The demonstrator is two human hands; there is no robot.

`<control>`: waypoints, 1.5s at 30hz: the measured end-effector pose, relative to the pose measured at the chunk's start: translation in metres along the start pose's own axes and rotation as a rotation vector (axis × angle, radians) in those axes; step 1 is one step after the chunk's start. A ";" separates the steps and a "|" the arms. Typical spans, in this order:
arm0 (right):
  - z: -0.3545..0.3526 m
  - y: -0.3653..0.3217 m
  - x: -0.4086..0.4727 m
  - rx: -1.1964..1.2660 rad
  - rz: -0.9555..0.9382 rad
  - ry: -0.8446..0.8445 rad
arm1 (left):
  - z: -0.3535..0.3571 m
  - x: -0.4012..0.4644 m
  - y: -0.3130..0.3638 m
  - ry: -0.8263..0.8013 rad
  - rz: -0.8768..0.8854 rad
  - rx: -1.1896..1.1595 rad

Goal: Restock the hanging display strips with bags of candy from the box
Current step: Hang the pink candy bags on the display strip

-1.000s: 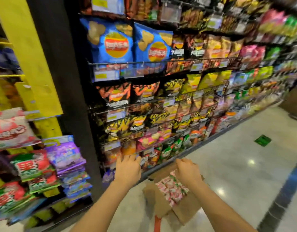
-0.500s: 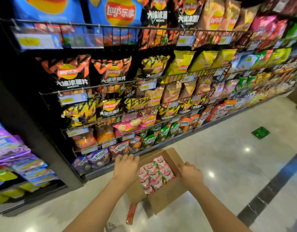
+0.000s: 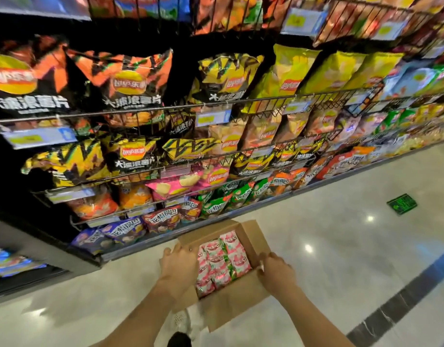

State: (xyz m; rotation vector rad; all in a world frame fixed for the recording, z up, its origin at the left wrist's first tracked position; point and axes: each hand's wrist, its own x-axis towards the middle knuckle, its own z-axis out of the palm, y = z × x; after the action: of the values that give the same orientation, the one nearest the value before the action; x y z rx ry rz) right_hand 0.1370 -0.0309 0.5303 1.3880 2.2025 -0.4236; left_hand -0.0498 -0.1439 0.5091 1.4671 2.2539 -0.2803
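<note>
An open cardboard box (image 3: 241, 294), packed with pink-and-green candy bags (image 3: 222, 259), is gripped at its left edge by the left hand (image 3: 179, 264) and its right edge by the right hand (image 3: 274, 271).

bright overhead store lighting, even exposure. ceiling lamps show as hard glare spots on the glossy floor (image 3: 341, 246). dark gaps between the shelves (image 3: 165, 111), upper left goes near black. motion blur and colour fringing on the chip bags (image 3: 130, 83). strong wide-angle bending at the edges.
</note>
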 end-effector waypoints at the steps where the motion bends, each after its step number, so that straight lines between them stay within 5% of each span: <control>1: 0.000 0.002 0.009 -0.002 -0.014 -0.005 | 0.001 0.008 0.002 -0.019 -0.022 -0.031; 11: 0.036 0.043 0.109 0.019 -0.010 -0.122 | 0.050 0.075 0.046 -0.083 -0.134 -0.185; 36: 0.385 0.090 0.496 0.132 -0.091 0.000 | 0.452 0.390 0.083 -0.085 -0.244 -0.323; 45: 0.424 0.081 0.547 0.320 -0.017 0.092 | 0.503 0.446 0.078 -0.012 -0.426 -0.801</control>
State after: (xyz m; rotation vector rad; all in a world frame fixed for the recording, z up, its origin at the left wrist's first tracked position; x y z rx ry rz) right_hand 0.1192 0.1976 -0.1275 1.5793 2.2957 -0.7595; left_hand -0.0086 0.0547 -0.1366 0.5710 2.2383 0.4490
